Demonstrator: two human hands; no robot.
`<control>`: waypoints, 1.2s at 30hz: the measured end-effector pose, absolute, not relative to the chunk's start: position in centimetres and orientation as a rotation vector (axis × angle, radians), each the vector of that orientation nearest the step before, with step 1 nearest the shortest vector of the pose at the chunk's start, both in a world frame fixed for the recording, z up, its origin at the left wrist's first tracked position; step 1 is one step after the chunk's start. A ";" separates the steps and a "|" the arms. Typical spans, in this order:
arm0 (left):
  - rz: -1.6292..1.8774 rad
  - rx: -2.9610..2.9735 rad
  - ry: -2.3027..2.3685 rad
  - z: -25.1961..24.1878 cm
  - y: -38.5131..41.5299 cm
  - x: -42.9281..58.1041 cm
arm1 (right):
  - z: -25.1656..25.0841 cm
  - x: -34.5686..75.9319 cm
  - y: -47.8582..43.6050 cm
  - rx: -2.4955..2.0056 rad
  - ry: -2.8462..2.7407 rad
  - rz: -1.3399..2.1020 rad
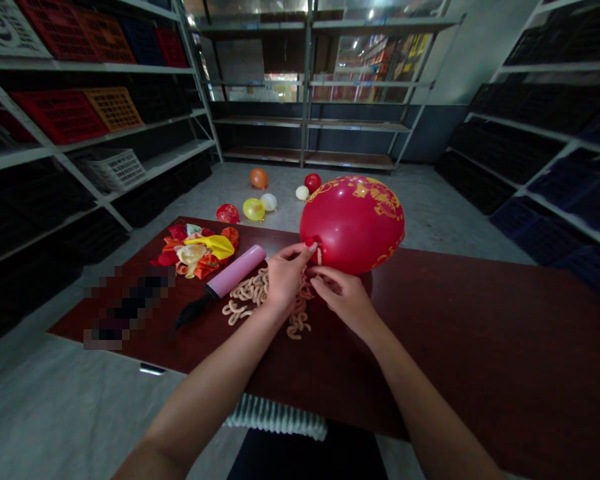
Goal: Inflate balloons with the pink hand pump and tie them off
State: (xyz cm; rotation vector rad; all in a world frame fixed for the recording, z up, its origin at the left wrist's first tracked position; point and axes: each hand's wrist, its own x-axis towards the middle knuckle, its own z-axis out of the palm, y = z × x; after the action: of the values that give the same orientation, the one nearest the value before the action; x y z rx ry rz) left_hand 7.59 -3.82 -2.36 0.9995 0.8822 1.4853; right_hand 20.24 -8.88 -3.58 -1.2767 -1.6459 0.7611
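A large inflated red balloon [353,223] with yellow printed figures rises over the table's far edge. My left hand [287,270] pinches its neck between thumb and fingertips. A short piece of beige cord [319,256] shows at the neck. Just below it is my right hand [343,293], fingers curled and thumb close to the index finger; whatever lies between them is too small to make out. Under and beside my hands lies a loose pile of beige curled cords [253,288]. Left of the pile rests a pink balloon pump [237,270] with a black end.
Uninflated balloons [197,250] are heaped on the dark red table [470,333], left of the pump. Several inflated balloons, including a yellow one [253,209] and an orange one [259,178], lie on the floor beyond. Shelves with crates [60,113] line the room.
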 end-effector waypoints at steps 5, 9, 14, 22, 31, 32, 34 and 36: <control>1.370 0.740 0.741 -2.3 -4.8 8.4 | -4.7 19.5 -8.6 -1.326 -1.600 0.676; 1.319 0.740 0.717 -2.2 -5.5 8.7 | -4.7 19.3 -8.5 -1.438 -1.487 0.581; 1.286 0.810 0.733 -2.3 -6.1 9.0 | -5.1 19.4 -8.2 -1.535 -1.443 0.454; 1.356 0.836 0.765 -2.5 -5.4 8.7 | -4.4 19.2 -8.5 -1.285 -1.535 0.653; 1.505 0.991 0.909 -2.5 -3.9 7.6 | -3.2 20.2 -8.8 -1.147 -1.740 0.790; 1.511 1.012 0.922 -2.6 -3.9 7.6 | -3.2 20.3 -8.8 -1.156 -1.704 0.841; 1.528 1.110 0.964 -2.8 -3.7 7.5 | -3.1 20.4 -8.9 -1.178 -1.587 0.961; 1.572 1.290 1.022 -2.9 -3.5 7.3 | -2.9 20.3 -9.0 -1.146 -1.415 1.096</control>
State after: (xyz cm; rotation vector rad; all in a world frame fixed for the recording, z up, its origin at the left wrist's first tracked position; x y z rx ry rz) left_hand 7.33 -3.48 -2.92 1.2897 1.0216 1.5720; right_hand 20.27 -9.04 -2.86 -1.1459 -1.4153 1.0956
